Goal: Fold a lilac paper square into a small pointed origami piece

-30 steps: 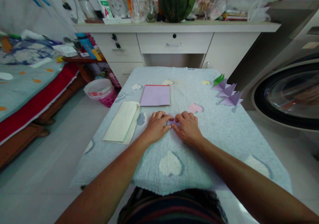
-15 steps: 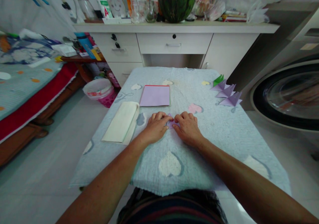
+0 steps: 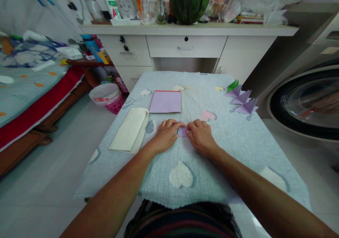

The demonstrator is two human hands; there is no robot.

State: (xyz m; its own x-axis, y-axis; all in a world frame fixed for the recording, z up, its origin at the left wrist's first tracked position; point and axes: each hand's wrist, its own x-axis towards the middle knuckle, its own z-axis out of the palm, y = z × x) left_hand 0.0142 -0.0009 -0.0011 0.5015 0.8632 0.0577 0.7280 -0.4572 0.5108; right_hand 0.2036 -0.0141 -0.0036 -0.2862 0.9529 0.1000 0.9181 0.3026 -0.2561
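Observation:
A small folded piece of purple origami paper [image 3: 182, 131] lies on the cloth-covered table [image 3: 225, 142] between my hands. My left hand [image 3: 166, 135] grips its left side, thumb and fingers closed at the edge. On the opposite side, my right hand [image 3: 200, 135] has its fingers curled in and pinches the right edge. Parts of the paper are hidden under my fingertips. Beyond my hands sits a stack of square paper [image 3: 165, 102], purple on top with a red edge showing. Folded purple paper shapes [image 3: 247, 106] and a green one [image 3: 233, 85] stand in a row at the far right.
A folded cream sheet [image 3: 129, 130] lies left of my left forearm. Behind the table is a white cabinet [image 3: 164, 46] with a cut watermelon [image 3: 189, 5] on top. A pink bin [image 3: 113, 103] stands at the left, a washing machine [image 3: 304, 72] at the right.
My right hand has shifted slightly right, away from my left thumb, so more of the small purple paper shows between them. The left hand stays nearly in place.

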